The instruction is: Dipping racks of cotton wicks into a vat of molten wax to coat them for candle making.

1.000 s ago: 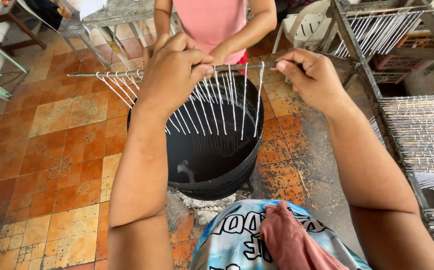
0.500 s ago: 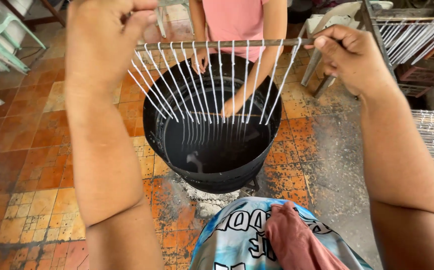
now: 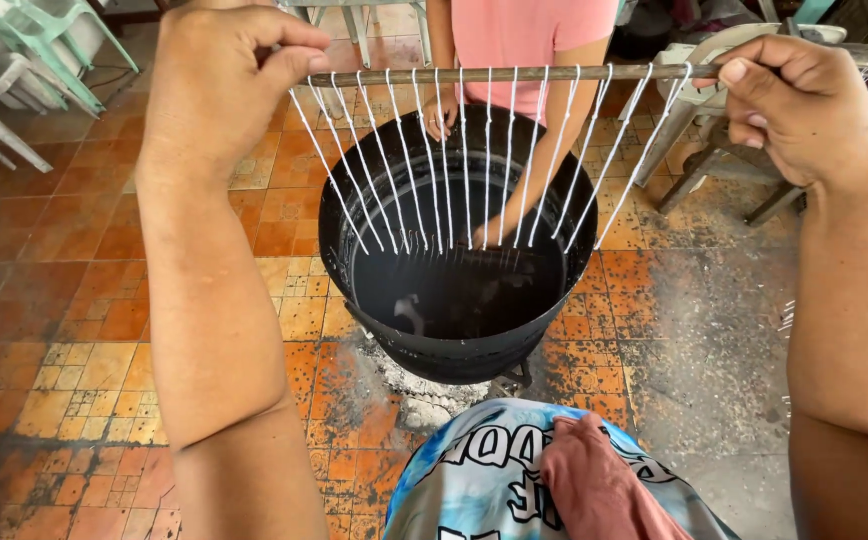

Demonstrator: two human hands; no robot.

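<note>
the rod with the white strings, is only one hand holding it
No, the left hand grips one end of the rod and the right hand pinches the other.

No packages, labels, signs or screens showed anywhere around the round black metal drum point(image 3: 454, 300); only bare floor tiles and furniture surrounded it.

We hold both arms stretched forward and raised, forearms running up from the lower corners of the view, well apart. Our left hand point(image 3: 216, 85) is closed in a loose fist, knuckles up, thumb pressed forward against the bent forefinger in a pinch. Our right hand point(image 3: 799, 105) is likewise curled, back of the hand towards us, thumb tip meeting the forefinger. Both wrists sit straight, at about the same height.
</note>
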